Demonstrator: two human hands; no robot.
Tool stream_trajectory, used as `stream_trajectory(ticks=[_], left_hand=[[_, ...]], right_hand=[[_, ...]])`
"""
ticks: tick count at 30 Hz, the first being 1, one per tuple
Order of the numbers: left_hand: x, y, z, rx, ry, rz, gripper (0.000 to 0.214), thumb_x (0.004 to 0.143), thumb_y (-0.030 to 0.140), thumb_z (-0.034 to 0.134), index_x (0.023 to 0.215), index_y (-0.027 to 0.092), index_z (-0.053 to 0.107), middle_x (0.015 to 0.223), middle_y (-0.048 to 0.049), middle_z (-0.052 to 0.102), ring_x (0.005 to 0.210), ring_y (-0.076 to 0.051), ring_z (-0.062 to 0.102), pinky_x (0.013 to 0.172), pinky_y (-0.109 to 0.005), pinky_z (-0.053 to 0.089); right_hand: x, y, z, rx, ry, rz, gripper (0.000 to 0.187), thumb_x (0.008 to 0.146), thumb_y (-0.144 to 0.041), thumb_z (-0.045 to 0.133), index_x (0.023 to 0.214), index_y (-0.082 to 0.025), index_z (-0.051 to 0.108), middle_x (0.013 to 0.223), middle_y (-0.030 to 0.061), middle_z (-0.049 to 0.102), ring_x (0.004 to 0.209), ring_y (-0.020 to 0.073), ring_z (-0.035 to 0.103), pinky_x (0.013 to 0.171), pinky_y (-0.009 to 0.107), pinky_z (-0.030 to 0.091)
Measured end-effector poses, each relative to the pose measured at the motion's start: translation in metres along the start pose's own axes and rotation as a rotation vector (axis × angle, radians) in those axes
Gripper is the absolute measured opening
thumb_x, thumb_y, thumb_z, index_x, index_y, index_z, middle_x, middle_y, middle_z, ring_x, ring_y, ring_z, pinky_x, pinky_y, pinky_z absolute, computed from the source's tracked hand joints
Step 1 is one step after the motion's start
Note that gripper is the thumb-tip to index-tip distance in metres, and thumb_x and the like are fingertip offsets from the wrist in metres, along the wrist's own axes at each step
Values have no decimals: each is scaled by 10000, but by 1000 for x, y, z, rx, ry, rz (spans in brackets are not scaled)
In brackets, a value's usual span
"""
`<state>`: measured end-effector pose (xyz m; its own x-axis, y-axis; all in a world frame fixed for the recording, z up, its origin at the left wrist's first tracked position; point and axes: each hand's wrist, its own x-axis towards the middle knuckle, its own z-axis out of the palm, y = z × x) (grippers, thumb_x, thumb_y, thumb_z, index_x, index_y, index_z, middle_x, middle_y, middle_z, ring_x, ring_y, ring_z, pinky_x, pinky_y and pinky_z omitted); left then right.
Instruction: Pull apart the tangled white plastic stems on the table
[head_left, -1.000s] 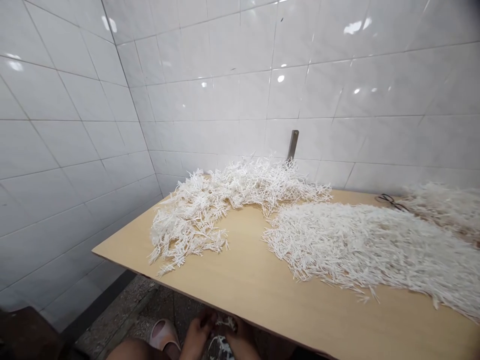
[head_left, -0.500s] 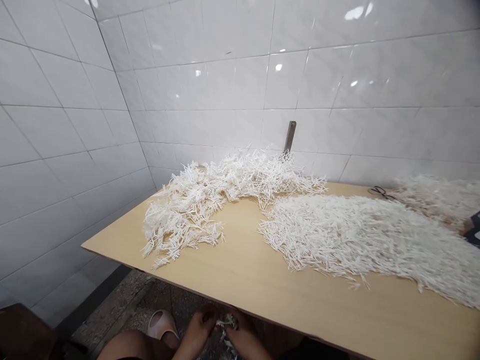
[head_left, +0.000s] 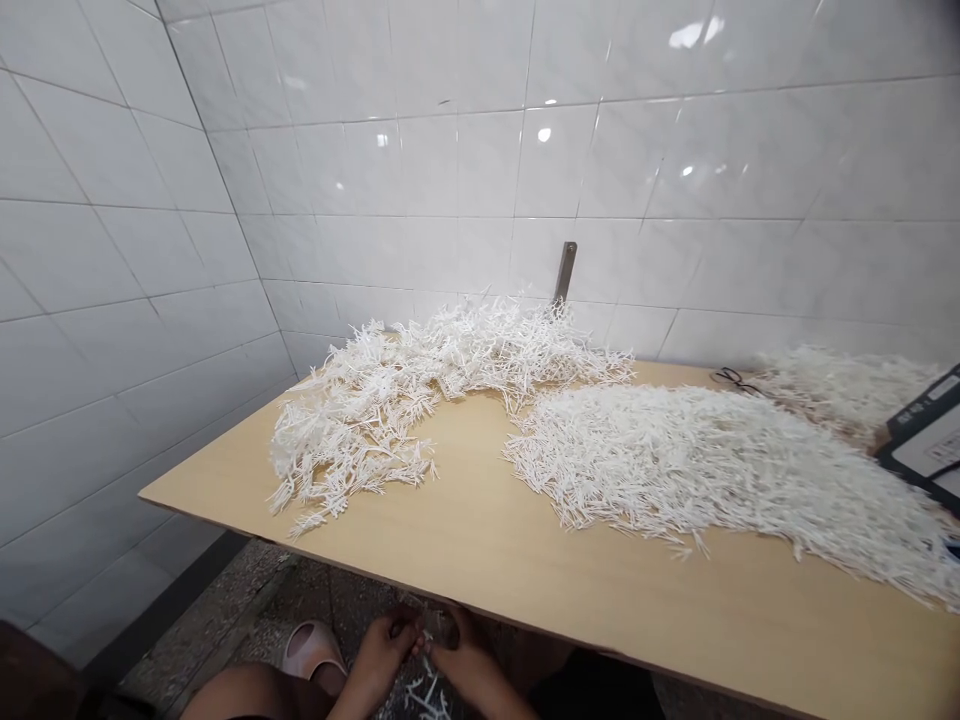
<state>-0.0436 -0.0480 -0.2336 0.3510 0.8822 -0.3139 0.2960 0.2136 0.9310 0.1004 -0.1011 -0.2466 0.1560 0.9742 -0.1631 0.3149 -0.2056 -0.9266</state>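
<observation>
Below the table's front edge, my left hand (head_left: 386, 645) and my right hand (head_left: 466, 655) are close together, their fingers pinched around a small white branched piece (head_left: 426, 640). It looks like a plastic sprig; its exact kind is too small to tell. Under the hands, more white branched bits (head_left: 429, 695) show against the dark floor. On the table, a loose heap of tangled white branched sprigs (head_left: 352, 430) curves across the left and back. Right of it spreads a dense pile of short white pieces (head_left: 675, 460).
The wooden table (head_left: 465, 550) stands against a tiled wall (head_left: 427, 170). A metal bar (head_left: 565, 272) rises behind the heap. Black-handled scissors (head_left: 735, 380) lie near the back, beside another white pile (head_left: 840, 385). A dark box (head_left: 926, 440) with a white label stands at the right.
The view has turned slightly right, bringing more of the box into sight. The white bits between my hands now show lower, beneath my fingers, and the fingertips are closer together.
</observation>
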Motion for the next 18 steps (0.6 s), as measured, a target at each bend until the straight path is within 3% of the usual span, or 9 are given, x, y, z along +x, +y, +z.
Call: stream_trajectory(ticks=[8, 14, 18], left_hand=[[2, 1, -8, 105, 138, 24, 404, 729, 577, 478, 651, 185, 537, 545, -6, 530, 557, -186, 544, 570, -288, 411], [-1, 4, -2, 66, 120, 30, 343, 723, 520, 497, 683, 180, 532, 538, 6, 515, 548, -175, 529, 574, -284, 414], [0, 2, 1, 32, 84, 36, 333, 701, 503, 523, 733, 173, 551, 588, -5, 545, 586, -180, 546, 594, -284, 428]], right_hand=[[4, -2, 21, 20, 12, -93, 297, 794, -214, 614, 1074, -190, 713, 1146, 75, 693, 1131, 244, 605, 1019, 339, 419], [5, 7, 10, -20, -69, 17, 240, 759, -265, 648, 954, -160, 741, 1021, 86, 721, 1029, 266, 629, 942, 362, 450], [0, 17, 3, 24, -103, 11, 379, 724, -273, 674, 1088, -170, 700, 1143, 87, 686, 1091, 262, 606, 976, 363, 434]])
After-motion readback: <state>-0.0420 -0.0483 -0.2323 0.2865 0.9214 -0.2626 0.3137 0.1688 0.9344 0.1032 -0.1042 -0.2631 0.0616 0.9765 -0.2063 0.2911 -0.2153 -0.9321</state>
